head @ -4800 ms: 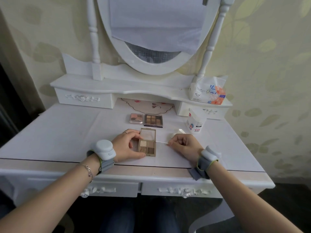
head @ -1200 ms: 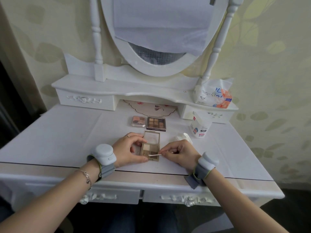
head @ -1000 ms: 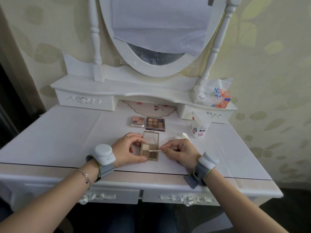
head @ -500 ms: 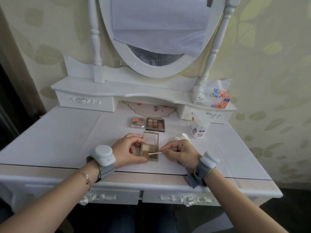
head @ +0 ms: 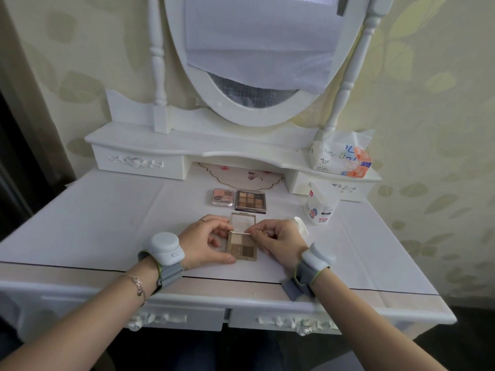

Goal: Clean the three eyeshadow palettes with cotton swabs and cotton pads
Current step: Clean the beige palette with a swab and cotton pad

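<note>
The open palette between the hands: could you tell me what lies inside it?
The open palette shows four pans, pale above, brown below. The right hand covers its right edge.

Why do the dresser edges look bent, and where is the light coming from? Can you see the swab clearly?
Head view: the wide-angle lens bows the dresser's front edge and mirror posts; light is soft and even, with faint shadows under the hands and no harsh glare; the cotton swab in the right hand is thin and slightly soft, its tip hard to make out over the open palette.
</note>
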`<action>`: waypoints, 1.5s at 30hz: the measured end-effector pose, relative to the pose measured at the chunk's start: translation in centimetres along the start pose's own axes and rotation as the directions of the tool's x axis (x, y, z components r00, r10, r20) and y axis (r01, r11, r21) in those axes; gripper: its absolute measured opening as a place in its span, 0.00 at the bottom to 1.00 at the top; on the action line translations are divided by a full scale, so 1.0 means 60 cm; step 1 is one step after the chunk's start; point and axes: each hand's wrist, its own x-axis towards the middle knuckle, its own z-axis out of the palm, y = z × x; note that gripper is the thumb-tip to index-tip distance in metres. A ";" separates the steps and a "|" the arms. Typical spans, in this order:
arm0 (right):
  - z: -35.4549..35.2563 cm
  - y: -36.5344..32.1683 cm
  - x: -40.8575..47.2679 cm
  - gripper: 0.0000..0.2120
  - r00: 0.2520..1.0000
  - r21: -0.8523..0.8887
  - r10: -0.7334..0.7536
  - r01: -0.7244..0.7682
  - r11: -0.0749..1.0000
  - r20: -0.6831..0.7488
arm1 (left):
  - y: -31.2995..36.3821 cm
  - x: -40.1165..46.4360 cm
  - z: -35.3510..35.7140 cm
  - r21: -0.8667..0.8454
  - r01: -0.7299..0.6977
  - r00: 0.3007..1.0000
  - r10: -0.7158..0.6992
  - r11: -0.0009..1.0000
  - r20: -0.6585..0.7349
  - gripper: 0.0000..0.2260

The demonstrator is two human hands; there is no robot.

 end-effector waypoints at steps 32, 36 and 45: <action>0.003 0.003 -0.015 0.07 0.998 0.028 -0.029 0.028 0.999 0.056 | 0.000 -0.002 0.002 -0.042 -0.044 0.999 0.045 0.998 0.014 0.34; -0.001 -0.005 -0.020 0.06 0.992 -0.042 -0.029 0.035 0.999 0.126 | -0.004 -0.002 0.004 -0.051 -0.061 0.998 0.062 0.997 0.007 0.34; -0.003 -0.014 -0.029 0.06 0.987 -0.012 -0.028 0.030 0.999 0.158 | -0.012 -0.001 0.005 0.002 -0.086 0.996 0.086 0.996 0.006 0.35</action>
